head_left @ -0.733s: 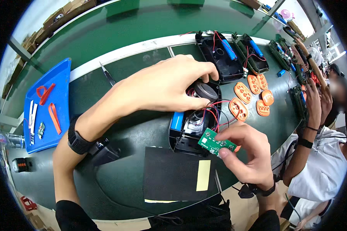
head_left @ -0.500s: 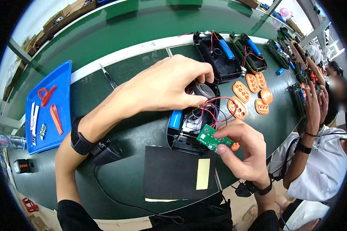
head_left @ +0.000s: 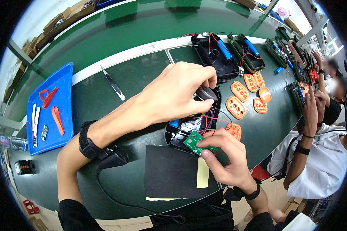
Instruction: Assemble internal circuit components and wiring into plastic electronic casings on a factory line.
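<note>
A black plastic housing [head_left: 169, 135] lies open in front of me, with a blue battery cell [head_left: 174, 123] and red, blue and dark wires [head_left: 221, 120] inside. My left hand [head_left: 177, 92] reaches across it, thumb and fingers closed around a round dark grey part [head_left: 205, 93] at its far end. The palm covers much of the interior. Between the thumb and fingers of my right hand [head_left: 231, 159] is a green circuit board [head_left: 194, 141], tilted over the housing's near edge. Wires run from the board's area into the housing.
Orange button panels [head_left: 240, 91] lie right of the housing. Beyond stand open housings [head_left: 216, 65] with battery cells. Tweezers [head_left: 113, 85] and a blue tray [head_left: 50, 144] are left; a black mat [head_left: 169, 173] is near me. Another person's hand [head_left: 310, 111] works at the right.
My right hand has brought the circuit board left, over the housing's near edge. My left hand has shifted slightly, still holding the round part. The tweezers are more fully visible.
</note>
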The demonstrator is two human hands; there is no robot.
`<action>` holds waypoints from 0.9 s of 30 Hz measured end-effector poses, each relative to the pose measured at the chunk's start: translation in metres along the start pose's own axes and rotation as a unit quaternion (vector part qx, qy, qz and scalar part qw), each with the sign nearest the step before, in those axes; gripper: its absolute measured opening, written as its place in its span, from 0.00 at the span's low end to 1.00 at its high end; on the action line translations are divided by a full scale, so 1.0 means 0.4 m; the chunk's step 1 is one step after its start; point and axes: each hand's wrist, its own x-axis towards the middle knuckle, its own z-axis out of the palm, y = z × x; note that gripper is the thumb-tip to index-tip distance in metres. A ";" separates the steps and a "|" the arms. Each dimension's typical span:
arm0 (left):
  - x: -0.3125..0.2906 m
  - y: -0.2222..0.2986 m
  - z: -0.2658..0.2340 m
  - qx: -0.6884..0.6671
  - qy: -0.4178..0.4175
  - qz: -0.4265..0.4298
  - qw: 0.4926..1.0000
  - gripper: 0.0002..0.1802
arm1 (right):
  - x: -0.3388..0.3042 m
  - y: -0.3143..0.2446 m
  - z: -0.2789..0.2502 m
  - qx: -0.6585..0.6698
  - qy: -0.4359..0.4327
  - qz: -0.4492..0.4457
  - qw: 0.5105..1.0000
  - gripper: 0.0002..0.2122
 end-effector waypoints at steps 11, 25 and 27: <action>-0.033 0.018 -0.022 -0.191 -0.011 -0.094 0.977 0.14 | -0.028 0.012 -0.031 0.122 -0.003 0.053 0.991 0.11; -0.155 0.024 -0.046 -0.071 0.061 -0.039 0.995 0.13 | 0.030 -0.057 -0.046 0.025 -0.040 0.073 0.996 0.19; -0.203 0.012 -0.044 -0.099 0.031 -0.019 0.994 0.22 | 0.052 -0.056 -0.034 0.015 -0.039 0.063 0.997 0.18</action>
